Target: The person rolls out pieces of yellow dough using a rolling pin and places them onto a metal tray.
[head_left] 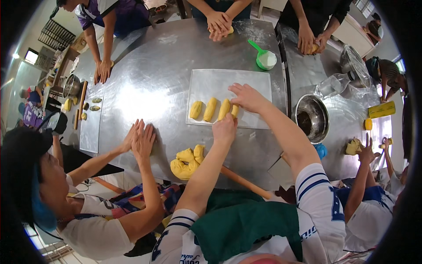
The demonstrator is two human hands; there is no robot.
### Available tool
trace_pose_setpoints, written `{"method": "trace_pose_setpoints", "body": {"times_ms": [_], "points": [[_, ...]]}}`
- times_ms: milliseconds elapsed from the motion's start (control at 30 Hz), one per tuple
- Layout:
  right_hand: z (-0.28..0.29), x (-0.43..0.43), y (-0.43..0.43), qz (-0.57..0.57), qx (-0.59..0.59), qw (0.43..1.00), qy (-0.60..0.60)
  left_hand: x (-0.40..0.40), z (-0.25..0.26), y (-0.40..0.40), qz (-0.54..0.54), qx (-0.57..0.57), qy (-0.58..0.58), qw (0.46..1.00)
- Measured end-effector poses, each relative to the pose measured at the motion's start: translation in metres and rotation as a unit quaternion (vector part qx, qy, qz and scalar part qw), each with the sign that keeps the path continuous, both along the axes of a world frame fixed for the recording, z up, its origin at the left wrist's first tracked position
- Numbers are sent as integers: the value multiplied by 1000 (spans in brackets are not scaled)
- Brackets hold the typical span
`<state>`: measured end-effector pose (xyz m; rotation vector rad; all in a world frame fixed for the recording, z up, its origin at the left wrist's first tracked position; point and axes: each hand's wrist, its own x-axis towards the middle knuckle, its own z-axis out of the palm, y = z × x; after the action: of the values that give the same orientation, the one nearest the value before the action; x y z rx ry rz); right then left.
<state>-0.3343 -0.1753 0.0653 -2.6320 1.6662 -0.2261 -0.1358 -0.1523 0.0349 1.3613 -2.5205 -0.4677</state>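
Several oblong yellow dough rolls (210, 109) lie side by side on a rectangular metal baking tray (257, 79) in front of me. With its fingers bent, my left hand (225, 128) grips the lower end of the rightmost dough roll (234, 111). At the upper end of that same roll is my right hand (248, 98), its thumb and fingers around the dough and partly hiding it. A larger lump of yellow dough (184, 166) rests on the steel table below the tray, left of my left forearm.
A wooden rolling pin (247, 183) lies near the table's front edge. Beyond the tray is a green scoop (266, 60) of white powder. A steel bowl (312, 118) and a plastic bottle (333, 85) stand to the right. At left, a co-worker's hands (140, 137) press on the table.
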Motion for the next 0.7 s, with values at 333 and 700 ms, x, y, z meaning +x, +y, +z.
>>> {"method": "trace_pose_setpoints", "body": {"times_ms": [333,700], "points": [[27,7,-2,56,-31,995,80,6,-5,6,26,-43,101,994],[32,2,-12,43,4,997,58,2,3,7,60,19,88,994]]}}
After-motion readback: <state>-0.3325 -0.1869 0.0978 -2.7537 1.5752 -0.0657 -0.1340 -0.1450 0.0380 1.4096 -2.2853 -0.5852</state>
